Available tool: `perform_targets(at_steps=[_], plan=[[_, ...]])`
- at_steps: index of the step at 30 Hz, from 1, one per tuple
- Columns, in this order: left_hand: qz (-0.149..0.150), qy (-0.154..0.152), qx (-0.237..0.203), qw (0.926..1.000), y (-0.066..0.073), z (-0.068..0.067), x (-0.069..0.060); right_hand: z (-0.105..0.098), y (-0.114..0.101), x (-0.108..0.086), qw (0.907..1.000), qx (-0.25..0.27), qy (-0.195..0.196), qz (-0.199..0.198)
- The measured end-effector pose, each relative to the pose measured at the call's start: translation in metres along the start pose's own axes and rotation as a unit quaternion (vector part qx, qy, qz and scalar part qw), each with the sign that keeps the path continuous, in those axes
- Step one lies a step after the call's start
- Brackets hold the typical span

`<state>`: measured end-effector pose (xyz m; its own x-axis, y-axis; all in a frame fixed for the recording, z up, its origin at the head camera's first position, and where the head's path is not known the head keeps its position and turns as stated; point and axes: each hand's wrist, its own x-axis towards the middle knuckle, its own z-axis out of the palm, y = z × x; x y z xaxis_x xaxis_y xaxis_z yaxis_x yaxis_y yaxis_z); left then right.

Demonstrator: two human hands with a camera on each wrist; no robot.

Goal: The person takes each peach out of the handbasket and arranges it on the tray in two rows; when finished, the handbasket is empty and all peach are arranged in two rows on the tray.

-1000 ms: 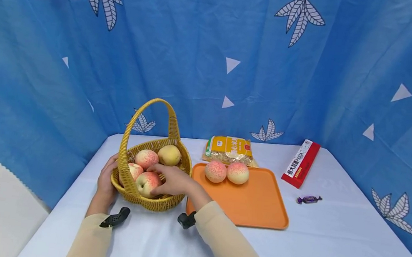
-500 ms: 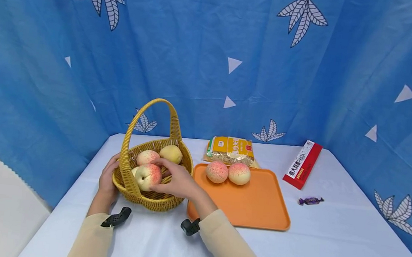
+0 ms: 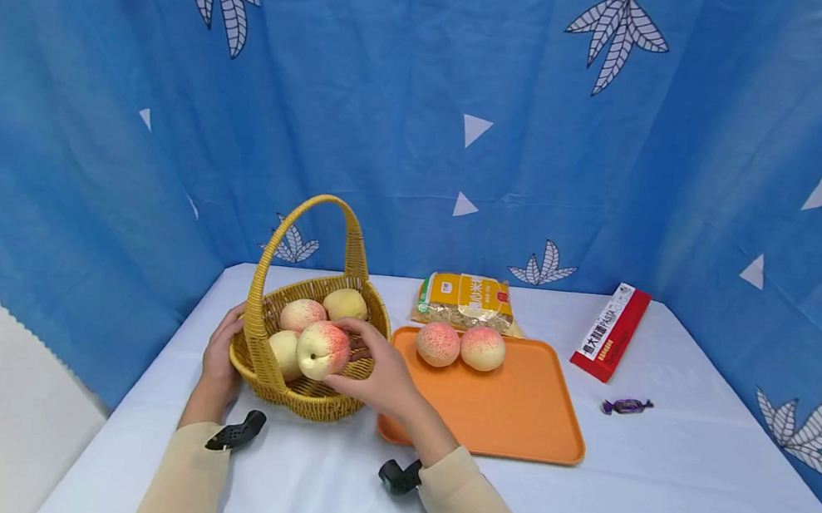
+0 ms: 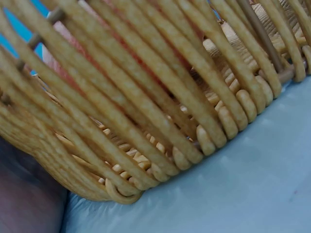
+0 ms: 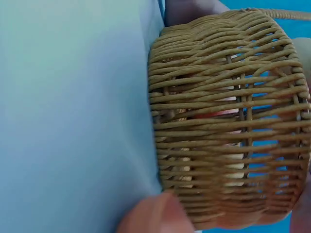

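A yellow woven basket [image 3: 320, 408] with a tall arched handle stands on the table's left side. My left hand [image 3: 222, 354] holds its left side; some of those fingers are hidden behind it. Between thumb and fingers, my right hand [image 3: 379, 374] pinches a red-and-cream peach [image 3: 322, 351] just above the basket's right half. Inside lie a pinkish peach [image 3: 302, 314], a yellow peach [image 3: 346, 305] and a pale one [image 3: 285, 354], partly covered by the handle and the held peach. The wrist views show mostly the wicker wall [image 5: 228, 126].
Right of the basket lies an orange tray [image 3: 499, 416] bearing two peaches [image 3: 460, 347] near its back edge. Behind it is a yellow grain bag [image 3: 468, 300]. Farther right are a red pasta packet [image 3: 611, 332] and a purple-wrapped candy [image 3: 626, 406]. Blue curtains hang behind.
My right hand has lifted the red-and-cream peach from among the others in the basket and moved it up and right. The left hand stays at the basket's side.
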<state>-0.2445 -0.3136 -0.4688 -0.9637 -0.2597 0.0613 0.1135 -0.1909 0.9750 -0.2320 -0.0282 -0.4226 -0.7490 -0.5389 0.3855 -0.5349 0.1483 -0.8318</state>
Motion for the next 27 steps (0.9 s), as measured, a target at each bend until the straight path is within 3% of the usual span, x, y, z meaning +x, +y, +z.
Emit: perform_targets(at_steps=[7,13,17,22,27], plan=[[-0.005,-0.003,-0.023,0.9997,0.007,-0.002,0.004,-0.008,0.0,-0.003,0.998,0.063,0.009,0.005],[-0.024,0.018,-0.024,0.9993,0.006,-0.011,-0.005,-0.008,-0.005,-0.004,0.9964,0.082,-0.016,0.019],[-0.04,0.029,-0.025,0.9985,0.005,-0.014,-0.01,-0.014,-0.009,-0.006,0.9936,0.106,-0.012,0.037],[-0.042,0.021,-0.011,0.9988,0.003,-0.009,-0.007,-0.034,-0.01,-0.009,0.9863,0.154,0.002,0.059],[-0.033,0.009,-0.011,0.9994,0.002,0.0,0.001,-0.061,-0.011,-0.012,0.9864,0.147,0.037,0.065]])
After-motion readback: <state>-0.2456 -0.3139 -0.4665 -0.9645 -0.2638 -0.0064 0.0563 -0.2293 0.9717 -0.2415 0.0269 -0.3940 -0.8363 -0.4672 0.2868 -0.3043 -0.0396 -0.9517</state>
